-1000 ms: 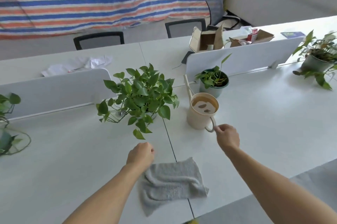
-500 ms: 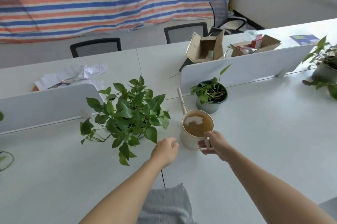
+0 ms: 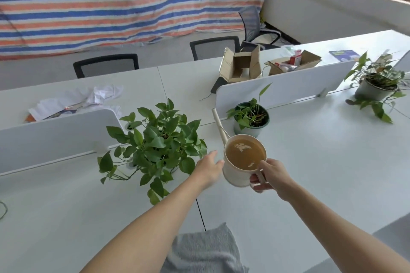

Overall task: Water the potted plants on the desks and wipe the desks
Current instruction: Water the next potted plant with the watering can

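right hand (image 3: 271,176) gripping the handle of a cream watering can (image 3: 243,160) mid-frame, full of brownish water, left hand (image 3: 209,167) open beside it, bushy pothos (image 3: 155,145) just left, small teal pot (image 3: 251,120) behind the spout, grey rag (image 3: 205,251) bottom centre, white divider (image 3: 281,88) behind

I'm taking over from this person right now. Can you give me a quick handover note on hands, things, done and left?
Right hand grips the watering can by its handle; the can holds brownish water.
Left hand open beside the can.
Big plant left of the can, small plant behind it, third plant far right.
Cloth lies on the desk, near edge.
No sign of watering or wiping done; both remain.
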Available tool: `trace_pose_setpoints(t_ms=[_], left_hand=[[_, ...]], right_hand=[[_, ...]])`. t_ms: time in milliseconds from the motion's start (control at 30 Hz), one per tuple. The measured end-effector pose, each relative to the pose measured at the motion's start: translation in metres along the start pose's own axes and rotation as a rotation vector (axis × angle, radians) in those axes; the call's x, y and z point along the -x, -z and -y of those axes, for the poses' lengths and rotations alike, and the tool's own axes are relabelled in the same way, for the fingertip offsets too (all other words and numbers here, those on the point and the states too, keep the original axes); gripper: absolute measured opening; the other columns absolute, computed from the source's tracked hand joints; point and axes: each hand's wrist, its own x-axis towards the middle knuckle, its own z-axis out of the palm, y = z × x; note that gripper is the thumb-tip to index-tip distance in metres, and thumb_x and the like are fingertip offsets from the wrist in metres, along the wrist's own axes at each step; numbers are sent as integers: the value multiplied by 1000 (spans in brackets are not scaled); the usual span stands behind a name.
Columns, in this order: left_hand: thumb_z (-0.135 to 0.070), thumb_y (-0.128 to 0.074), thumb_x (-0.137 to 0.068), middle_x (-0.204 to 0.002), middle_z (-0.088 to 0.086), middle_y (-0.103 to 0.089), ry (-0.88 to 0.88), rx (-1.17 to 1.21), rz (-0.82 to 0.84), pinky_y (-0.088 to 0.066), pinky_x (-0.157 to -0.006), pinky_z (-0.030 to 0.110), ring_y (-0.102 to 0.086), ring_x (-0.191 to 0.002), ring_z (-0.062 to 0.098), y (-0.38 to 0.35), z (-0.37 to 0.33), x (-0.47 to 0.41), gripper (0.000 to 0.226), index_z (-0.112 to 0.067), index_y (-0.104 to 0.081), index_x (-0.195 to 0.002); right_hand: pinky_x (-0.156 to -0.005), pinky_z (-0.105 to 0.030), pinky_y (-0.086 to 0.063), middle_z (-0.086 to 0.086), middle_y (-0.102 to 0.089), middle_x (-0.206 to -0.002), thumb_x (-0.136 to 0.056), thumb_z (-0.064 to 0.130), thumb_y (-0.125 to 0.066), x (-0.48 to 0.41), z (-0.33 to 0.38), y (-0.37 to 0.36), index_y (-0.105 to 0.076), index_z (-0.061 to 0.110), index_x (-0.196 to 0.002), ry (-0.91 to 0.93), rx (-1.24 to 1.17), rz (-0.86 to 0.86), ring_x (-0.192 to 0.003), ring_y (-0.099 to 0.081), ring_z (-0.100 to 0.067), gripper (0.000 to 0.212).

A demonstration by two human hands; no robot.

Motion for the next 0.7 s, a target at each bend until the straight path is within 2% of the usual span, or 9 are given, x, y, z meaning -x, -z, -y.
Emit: trace_pose_setpoints(t_ms=[133, 200, 300, 367, 467, 533, 567, 700], left_hand=[[-33, -41, -102, -156, 5, -31, -71, 43, 8, -25, -117, 37, -29, -144, 22, 20, -11, 18, 56, -13, -26, -152], [-34, -41, -102, -155, 5, -33, -95, 83, 16, -30, -115, 40, -32, -142, 23, 31, -15, 28, 56, -12, -27, -151], [-37, -41, -101, -151, 5, -38, -132, 146, 30, -39, -109, 46, -40, -136, 24, 46, -22, 45, 56, -14, -29, -150], [-37, -41, -101, -140, 5, -49, -158, 174, 38, -43, -104, 47, -48, -127, 25, 53, -25, 53, 51, -17, -36, -147], [-31, -41, -100, -106, 1, -58, -205, 224, 16, -48, -87, 37, -55, -97, 20, 64, -25, 66, 35, -20, -52, -132], [-27, -42, -100, -101, -2, -59, -224, 245, -2, -45, -78, 32, -54, -89, 17, 70, -25, 72, 31, -20, -56, -126], [-26, -42, -100, -102, -1, -59, -230, 255, -6, -45, -78, 31, -54, -90, 17, 73, -24, 75, 30, -19, -56, -125], [-27, -44, -100, -116, 0, -62, -234, 280, -24, -47, -98, 37, -57, -108, 17, 86, -15, 85, 33, -19, -55, -130]], right_hand=[[-68, -54, -56, -23, -60, -73, -93, 1, -41, 40, 24, 2, -57, -18, -107, 19, 29, -15, -65, -60, -34, 29], [-66, -56, -58, -24, -62, -74, -93, 3, -43, 58, 34, -1, -59, -16, -107, 37, 40, -25, -66, -63, -34, 29], [-59, -45, -61, -23, -66, -75, -94, 6, -44, 83, 47, -6, -63, -12, -106, 61, 70, -35, -66, -68, -32, 28], [-60, -43, -61, -21, -68, -72, -95, 8, -44, 96, 53, -10, -63, -10, -104, 74, 90, -26, -66, -69, -32, 28], [-59, -41, -60, -21, -66, -70, -96, 8, -44, 114, 63, -19, -62, -13, -103, 102, 108, -9, -65, -68, -32, 28], [-59, -40, -60, -22, -66, -71, -96, 8, -45, 122, 67, -22, -62, -13, -103, 114, 121, 0, -65, -68, -32, 28], [-60, -40, -60, -22, -67, -72, -97, 8, -45, 124, 70, -24, -63, -13, -103, 119, 130, 6, -65, -68, -31, 28], [-61, -40, -60, -20, -68, -71, -98, 9, -44, 133, 81, -35, -66, -8, -98, 140, 175, 30, -65, -68, -31, 29]])
